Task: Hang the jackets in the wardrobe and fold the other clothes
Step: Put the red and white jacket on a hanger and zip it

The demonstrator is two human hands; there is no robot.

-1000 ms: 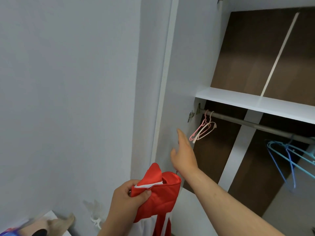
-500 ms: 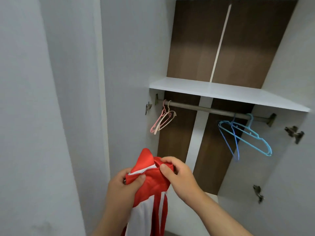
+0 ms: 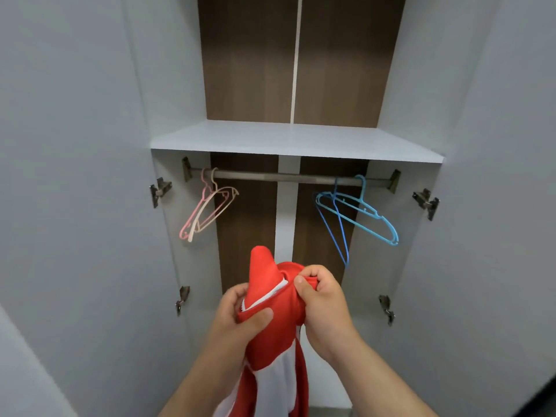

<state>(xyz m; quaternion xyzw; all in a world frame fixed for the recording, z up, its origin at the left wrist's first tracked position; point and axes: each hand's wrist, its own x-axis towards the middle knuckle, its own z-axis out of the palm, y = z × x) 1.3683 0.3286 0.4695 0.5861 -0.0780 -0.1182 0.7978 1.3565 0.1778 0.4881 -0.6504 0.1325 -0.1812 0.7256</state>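
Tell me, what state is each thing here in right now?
Red and white jacket: bunched, held up, not on a hanger.
Left hand: gripping the jacket.
Right hand: pinching the jacket's edge.
Wardrobe: open.
Pink and beige hangers: bare, hanging at the left end of the rail.
Blue hangers: bare, hanging at the rail's right end.

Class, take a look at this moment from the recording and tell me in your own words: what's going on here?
A person stands in front of an open wardrobe, holding a red and white jacket. The left hand and right hand both grip it near its top. The jacket is not yet on a hanger. Pink hangers and blue hangers hang bare on the rail.
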